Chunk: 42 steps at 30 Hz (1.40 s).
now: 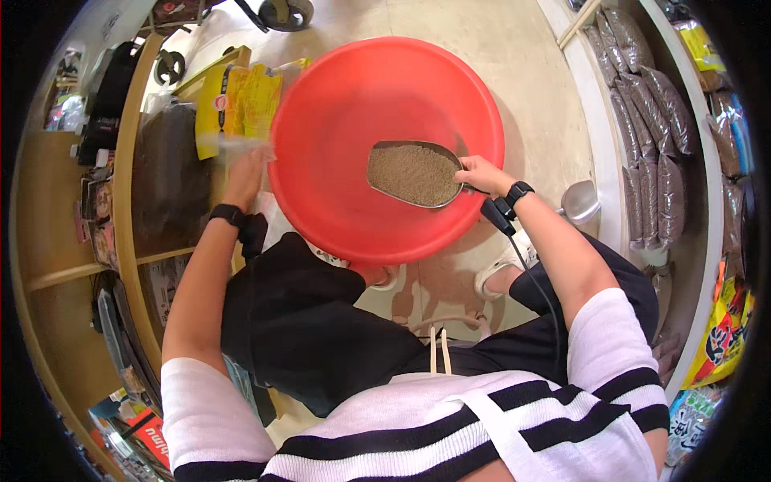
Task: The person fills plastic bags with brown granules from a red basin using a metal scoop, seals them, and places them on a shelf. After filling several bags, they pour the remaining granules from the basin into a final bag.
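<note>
A wide red plastic basin (385,88) stands on the floor before my knees. Over its right half my right hand (484,176) is closed round the handle end of a metal scoop (375,181). Brown, fine-grained pellets (415,173) fill the scoop. My left hand (246,178), a little blurred, is at the basin's left rim with its fingers closed. They pinch the edge of what looks like a clear plastic bag (269,151), whose outline is hard to make out. Just beyond that hand is a yellow package (234,100).
On the left stands a wooden shelf (126,153) with dark goods. A white shelf (602,153) on the right holds stacked clear bags of brown pellets (642,104). Another metal scoop (580,201) lies beside it. A caster wheel (287,14) shows at the far side.
</note>
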Tool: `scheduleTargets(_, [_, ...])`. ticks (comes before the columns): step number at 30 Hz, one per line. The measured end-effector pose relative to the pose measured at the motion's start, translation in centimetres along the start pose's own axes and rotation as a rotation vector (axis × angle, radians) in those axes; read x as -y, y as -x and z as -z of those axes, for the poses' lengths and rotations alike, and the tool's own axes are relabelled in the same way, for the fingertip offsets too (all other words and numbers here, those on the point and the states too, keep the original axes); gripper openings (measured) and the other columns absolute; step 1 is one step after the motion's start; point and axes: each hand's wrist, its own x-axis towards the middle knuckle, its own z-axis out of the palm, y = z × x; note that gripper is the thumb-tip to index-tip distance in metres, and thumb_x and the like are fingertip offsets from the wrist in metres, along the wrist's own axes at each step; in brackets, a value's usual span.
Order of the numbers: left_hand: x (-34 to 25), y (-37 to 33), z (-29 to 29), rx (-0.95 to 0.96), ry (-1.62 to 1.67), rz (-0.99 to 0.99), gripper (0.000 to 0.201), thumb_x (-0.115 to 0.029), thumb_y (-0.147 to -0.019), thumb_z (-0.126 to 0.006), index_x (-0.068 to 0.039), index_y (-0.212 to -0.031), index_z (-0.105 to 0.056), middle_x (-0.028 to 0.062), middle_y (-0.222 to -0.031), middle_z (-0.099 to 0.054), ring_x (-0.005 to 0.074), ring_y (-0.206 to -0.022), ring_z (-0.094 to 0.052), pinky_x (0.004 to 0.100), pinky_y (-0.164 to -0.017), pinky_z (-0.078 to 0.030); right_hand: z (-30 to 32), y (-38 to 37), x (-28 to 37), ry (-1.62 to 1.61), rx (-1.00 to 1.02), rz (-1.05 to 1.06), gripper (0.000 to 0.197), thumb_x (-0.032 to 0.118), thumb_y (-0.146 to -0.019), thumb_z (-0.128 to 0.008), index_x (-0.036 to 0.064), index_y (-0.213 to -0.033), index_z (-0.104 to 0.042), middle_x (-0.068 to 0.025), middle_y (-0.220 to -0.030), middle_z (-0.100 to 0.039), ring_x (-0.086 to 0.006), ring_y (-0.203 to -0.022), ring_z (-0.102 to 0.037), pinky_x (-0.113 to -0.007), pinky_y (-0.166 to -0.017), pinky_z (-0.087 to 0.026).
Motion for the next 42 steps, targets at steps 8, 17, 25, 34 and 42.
scheduleTargets(8, [-10.6,3.6,-0.1,0.021,-0.585,-0.435,0.027,-0.02,-0.086,-0.043,0.0,-0.072,-0.054,0.0193,-0.063,-0.056,0.037,-0.062,-0.058,0.0467,-0.056,-0.045,-1.2,4.5,4.8,-0.089,-0.056,0.143,0.015,0.007,-0.075,-0.054,0.0004,-0.088,-0.059,0.0011,-0.072,-0.058,-0.0061,-0.058,-0.051,-0.022,-0.054,-0.043])
scheduleTargets(17, [-12.7,7.9,-4.7,0.052,-0.67,-0.399,0.023,-0.016,-0.08,-0.045,-0.002,-0.068,-0.06,0.0202,-0.069,-0.061,0.0355,-0.068,-0.061,0.0446,-0.058,-0.048,-2.2,14.2,10.6,-0.08,-0.014,0.091,0.008,0.007,-0.078,-0.054,0.0027,-0.083,-0.058,0.001,-0.068,-0.056,-0.0047,-0.053,-0.049,-0.019,-0.047,-0.04])
scheduleTargets(25, [-12.6,10.0,-7.3,0.02,-0.462,-0.353,0.018,-0.013,-0.074,-0.051,0.002,-0.067,-0.056,0.0215,-0.059,-0.054,0.0388,-0.064,-0.057,0.0461,-0.059,-0.046,-3.8,19.1,10.8,-0.176,0.067,0.038,0.007,0.009,-0.08,-0.054,0.0038,-0.083,-0.057,-0.0006,-0.066,-0.056,-0.006,-0.051,-0.05,-0.019,-0.043,-0.042])
scheduleTargets(34, [-15.7,12.1,-9.7,0.033,-0.611,-0.517,0.01,-0.002,-0.069,-0.055,0.001,-0.078,-0.06,0.0205,-0.09,-0.056,0.0333,-0.077,-0.059,0.0391,-0.065,-0.05,-5.6,18.4,11.9,-0.013,0.031,-0.024,0.023,0.021,-0.087,-0.051,-0.0013,-0.092,-0.053,-0.0031,-0.066,-0.055,-0.0088,-0.054,-0.054,-0.021,-0.047,-0.046])
scheduleTargets(42, [-15.6,12.4,-10.5,0.084,-0.452,-0.629,0.014,0.0,-0.067,-0.057,0.004,-0.08,-0.055,0.0238,-0.099,-0.05,0.0356,-0.077,-0.058,0.0416,-0.067,-0.05,-6.6,17.1,15.5,0.543,0.078,-0.076,0.031,0.023,-0.088,-0.048,-0.0039,-0.104,-0.049,-0.0067,-0.072,-0.054,-0.0118,-0.059,-0.057,-0.025,-0.051,-0.05])
